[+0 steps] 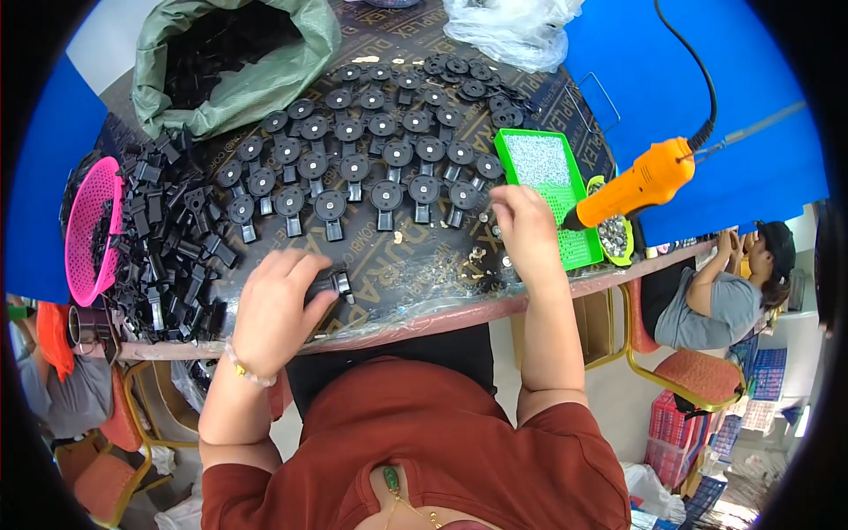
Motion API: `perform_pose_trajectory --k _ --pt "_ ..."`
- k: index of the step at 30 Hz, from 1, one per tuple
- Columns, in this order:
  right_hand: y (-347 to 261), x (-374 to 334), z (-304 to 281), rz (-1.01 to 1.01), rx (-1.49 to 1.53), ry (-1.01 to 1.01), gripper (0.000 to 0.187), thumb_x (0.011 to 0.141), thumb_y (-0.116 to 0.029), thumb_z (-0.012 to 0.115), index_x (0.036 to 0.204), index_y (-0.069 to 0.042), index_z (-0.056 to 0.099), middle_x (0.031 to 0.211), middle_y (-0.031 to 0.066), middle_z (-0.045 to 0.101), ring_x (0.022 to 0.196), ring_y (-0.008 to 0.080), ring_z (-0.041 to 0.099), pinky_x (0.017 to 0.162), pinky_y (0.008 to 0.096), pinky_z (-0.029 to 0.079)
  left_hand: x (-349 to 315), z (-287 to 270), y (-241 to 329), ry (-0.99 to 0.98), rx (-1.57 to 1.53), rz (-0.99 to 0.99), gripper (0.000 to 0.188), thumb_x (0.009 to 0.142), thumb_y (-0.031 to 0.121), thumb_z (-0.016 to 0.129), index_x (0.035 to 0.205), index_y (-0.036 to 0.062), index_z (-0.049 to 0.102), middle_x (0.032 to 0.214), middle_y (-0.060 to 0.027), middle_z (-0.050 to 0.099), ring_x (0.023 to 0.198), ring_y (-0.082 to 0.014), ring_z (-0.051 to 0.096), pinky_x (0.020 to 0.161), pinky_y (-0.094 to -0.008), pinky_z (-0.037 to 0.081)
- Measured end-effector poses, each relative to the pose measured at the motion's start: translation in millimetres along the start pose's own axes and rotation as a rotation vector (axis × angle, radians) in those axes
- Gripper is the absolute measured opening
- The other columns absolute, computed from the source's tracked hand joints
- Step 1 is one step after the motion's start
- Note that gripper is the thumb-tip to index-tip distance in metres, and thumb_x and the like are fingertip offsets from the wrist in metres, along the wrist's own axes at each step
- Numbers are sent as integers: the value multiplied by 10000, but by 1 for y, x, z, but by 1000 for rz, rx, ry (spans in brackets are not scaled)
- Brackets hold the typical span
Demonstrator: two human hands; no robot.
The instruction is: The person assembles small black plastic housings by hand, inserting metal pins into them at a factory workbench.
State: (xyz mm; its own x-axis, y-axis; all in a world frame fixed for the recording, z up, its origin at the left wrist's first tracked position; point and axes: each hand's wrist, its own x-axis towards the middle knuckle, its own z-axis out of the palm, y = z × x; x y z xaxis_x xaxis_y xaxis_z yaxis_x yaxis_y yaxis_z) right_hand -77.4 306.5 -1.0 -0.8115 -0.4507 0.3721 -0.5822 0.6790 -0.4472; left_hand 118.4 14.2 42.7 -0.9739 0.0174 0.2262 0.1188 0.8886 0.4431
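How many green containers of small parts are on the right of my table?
2: a green tray of white pieces beside your right hand, and a lime dish of metal bits right of that, partly behind the orange tool. Others may be hidden.

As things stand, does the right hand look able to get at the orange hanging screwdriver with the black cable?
Probably yes: the right hand is just left of the orange hanging screwdriver, with only part of the low green plastic tray beneath the gap. Whether it holds something small is unclear.
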Motion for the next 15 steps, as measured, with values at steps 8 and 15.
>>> perform_pose_trajectory --k 8,15 --pt "9 -16 10 -89 -274 -42 91 770 -105 768 855 -82 745 899 49 614 955 272 594 833 406 509 -10 23 2 -123 13 -108 544 759 33 772 1282 60 624 1067 -146 663 979 -361 616 877 -431 510" --pt "7 -8 7 -136 -113 12 76 758 -61 746 823 -60 706 884 79 612 917 300 592 820 417 497 37 16 11 -222 -1385 -243 325 922 -32 657 1217 30 537 1114 -59 657 1046 -135 639 905 -295 526"
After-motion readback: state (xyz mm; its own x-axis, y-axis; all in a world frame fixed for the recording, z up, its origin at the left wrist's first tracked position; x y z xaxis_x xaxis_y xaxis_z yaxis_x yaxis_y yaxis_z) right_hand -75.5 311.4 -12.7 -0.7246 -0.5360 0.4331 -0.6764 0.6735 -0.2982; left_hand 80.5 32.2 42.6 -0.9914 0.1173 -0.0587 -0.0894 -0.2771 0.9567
